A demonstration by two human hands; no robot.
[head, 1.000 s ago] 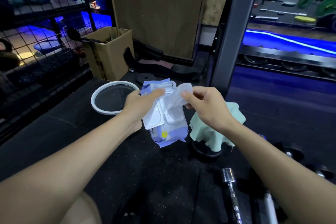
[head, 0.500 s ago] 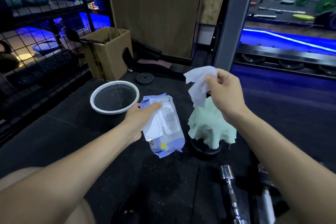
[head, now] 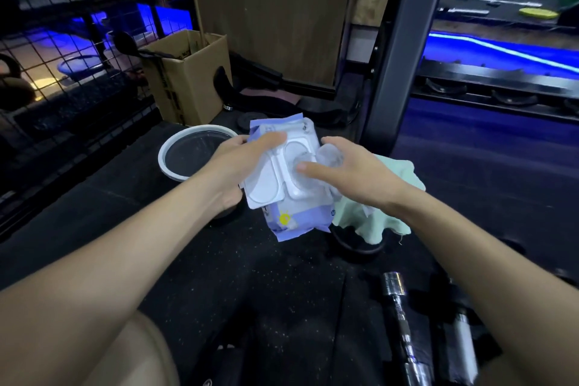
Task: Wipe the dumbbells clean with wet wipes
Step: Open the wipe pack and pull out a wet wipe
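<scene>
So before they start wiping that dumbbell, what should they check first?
1. Wipe in hand: ok, the right hand holds a crumpled wet wipe.
2. Pack lid shut: not ok, the flap on the wipes pack stands open, right index finger on it.
3. Pack held steady: ok, the left hand grips it.
4. Dumbbell within reach: ok, the chrome dumbbell lies on the mat by the right forearm.
5. Wipe moist enough: cannot tell.
</scene>
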